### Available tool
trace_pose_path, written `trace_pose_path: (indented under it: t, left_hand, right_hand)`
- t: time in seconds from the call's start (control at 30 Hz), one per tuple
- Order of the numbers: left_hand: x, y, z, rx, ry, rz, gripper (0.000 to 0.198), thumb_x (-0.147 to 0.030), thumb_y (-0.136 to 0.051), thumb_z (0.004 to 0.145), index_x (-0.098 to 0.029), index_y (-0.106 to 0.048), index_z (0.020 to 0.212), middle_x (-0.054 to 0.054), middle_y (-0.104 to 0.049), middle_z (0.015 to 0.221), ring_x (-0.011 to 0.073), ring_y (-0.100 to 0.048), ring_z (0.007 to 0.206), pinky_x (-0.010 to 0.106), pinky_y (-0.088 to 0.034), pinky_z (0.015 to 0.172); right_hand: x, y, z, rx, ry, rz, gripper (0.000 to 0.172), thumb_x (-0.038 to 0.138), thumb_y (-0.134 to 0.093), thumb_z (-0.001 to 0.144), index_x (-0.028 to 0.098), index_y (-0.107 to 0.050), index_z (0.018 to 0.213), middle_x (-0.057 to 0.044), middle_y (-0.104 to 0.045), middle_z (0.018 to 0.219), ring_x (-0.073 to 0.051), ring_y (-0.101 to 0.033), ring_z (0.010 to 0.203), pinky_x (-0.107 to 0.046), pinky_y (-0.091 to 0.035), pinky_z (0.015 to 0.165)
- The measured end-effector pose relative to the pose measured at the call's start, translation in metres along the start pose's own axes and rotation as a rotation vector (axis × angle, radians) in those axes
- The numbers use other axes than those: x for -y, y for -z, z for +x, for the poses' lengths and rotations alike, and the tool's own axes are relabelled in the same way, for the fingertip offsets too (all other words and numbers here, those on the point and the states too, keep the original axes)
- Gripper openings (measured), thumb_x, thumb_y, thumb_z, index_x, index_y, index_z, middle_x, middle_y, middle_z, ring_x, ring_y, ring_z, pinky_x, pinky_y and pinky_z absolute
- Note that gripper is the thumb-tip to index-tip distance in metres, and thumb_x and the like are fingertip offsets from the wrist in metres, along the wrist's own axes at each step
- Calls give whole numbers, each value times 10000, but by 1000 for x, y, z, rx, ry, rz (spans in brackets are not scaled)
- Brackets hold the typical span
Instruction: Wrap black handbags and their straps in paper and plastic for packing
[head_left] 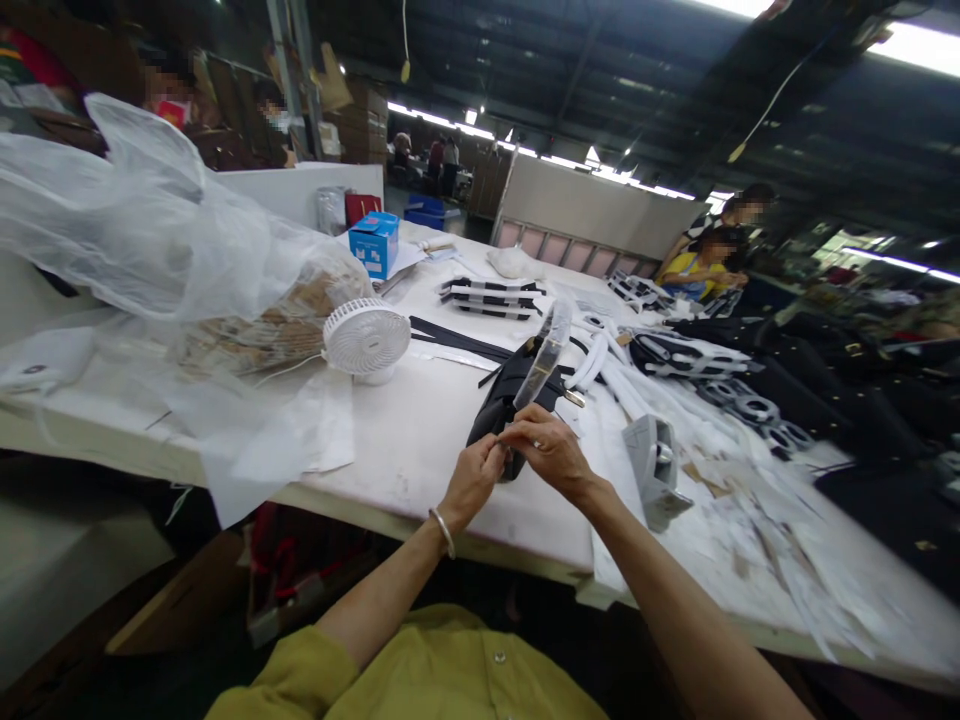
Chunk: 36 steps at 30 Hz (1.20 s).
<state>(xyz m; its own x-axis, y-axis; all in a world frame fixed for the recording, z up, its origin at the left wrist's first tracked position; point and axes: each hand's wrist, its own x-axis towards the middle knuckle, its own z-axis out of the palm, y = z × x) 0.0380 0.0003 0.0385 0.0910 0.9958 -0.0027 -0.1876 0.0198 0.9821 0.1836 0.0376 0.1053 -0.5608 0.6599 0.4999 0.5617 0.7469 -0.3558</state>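
My left hand (pixel 472 482) and my right hand (pixel 551 450) meet over the near edge of a white worktable (pixel 420 440). Both hands are closed in a pinch on the lower end of a thin clear plastic sleeve (pixel 547 350) that rises up and away from them. Directly under the hands lies a black belt (pixel 499 405) with a metal buckle. A silver bangle sits on my left wrist.
A small white desk fan (pixel 366 340) stands left of the hands, beside a big clear plastic bag (pixel 172 240) of brown items. A grey tool (pixel 654 470) lies to the right. White straps, black belts and paper scraps cover the table's right side. A blue box (pixel 375 242) stands further back. Other people sit at far right.
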Motion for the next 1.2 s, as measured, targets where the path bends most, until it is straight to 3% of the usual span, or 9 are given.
trace_pose_path:
  t: [0.13, 0.23, 0.33, 0.47, 0.6, 0.73, 0.9, 1.1, 1.2]
  left_hand:
    - [-2, 4, 6, 165, 166, -170, 331, -539, -472, 823, -219, -496, 745, -116, -242, 465, 68, -129, 348, 218, -147, 352]
    - [-4, 5, 7, 214, 214, -239, 311, -525, -500, 794, -218, -478, 751, -126, -233, 467, 57, -114, 340, 207, -153, 325]
    - [-4, 4, 6, 211, 207, -255, 295, -501, -509, 800, -207, -493, 790, -122, -273, 478, 48, -138, 335, 194, -146, 325]
    - [-2, 3, 3, 166, 139, -197, 252, -443, -537, 822, -192, -529, 828, -98, -395, 511, 40, -255, 341, 178, -174, 341]
    - [3, 4, 0, 139, 47, -82, 299, -463, -542, 859, -169, -565, 809, -45, -540, 578, 55, -413, 398, 183, -298, 388]
    - [12, 2, -6, 146, -42, 50, 344, -493, -523, 885, -170, -552, 768, -38, -554, 579, 74, -472, 439, 198, -349, 440]
    - [34, 13, -23, 199, -3, 223, 305, -459, -442, 906, -184, -551, 836, -64, -501, 526, 91, -435, 411, 217, -360, 440]
    - [47, 51, -38, 323, 166, 285, 345, -492, -448, 877, -168, -560, 839, -18, -610, 593, 104, -509, 406, 219, -353, 420]
    - [45, 63, -42, 323, 224, 193, 417, -570, -469, 850, -165, -554, 898, -11, -633, 612, 115, -542, 400, 217, -369, 407]
  right_hand:
    - [-17, 4, -6, 60, 208, -99, 278, 160, -502, 948, 252, -726, 1084, -57, -655, 956, -169, -604, 869, -307, -460, 786]
    - [-23, 11, -18, 174, 324, -291, 478, 62, -447, 915, 245, -581, 1336, -100, -648, 1180, -211, -585, 992, -383, -436, 874]
    - [-26, 14, -38, 162, 300, -308, 481, 84, -473, 908, 244, -568, 1352, -113, -632, 1265, -237, -587, 1060, -415, -433, 915]
    - [-17, -1, -60, -132, -191, 52, 238, 333, -548, 934, 219, -740, 1015, -81, -734, 907, -213, -659, 805, -368, -493, 775]
    - [5, -28, -51, -204, -777, 658, 450, 592, -601, 835, 161, -707, 764, -40, -673, 646, -136, -563, 499, -261, -436, 485]
    - [23, -53, -26, -317, -906, 979, 457, 601, -722, 694, 165, -595, 640, 35, -526, 470, -91, -416, 370, -231, -308, 368]
    - [25, -68, -15, -531, -921, 971, 415, 537, -767, 625, 157, -600, 626, 64, -475, 473, -62, -353, 399, -217, -264, 377]
    - [-11, -6, -29, 59, -869, 699, 375, 509, -688, 718, 134, -699, 699, 3, -592, 558, -90, -476, 420, -215, -326, 399]
    - [-46, 45, -26, -177, -872, 330, 400, 530, -618, 776, 147, -720, 720, -12, -609, 581, -114, -525, 469, -230, -387, 447]
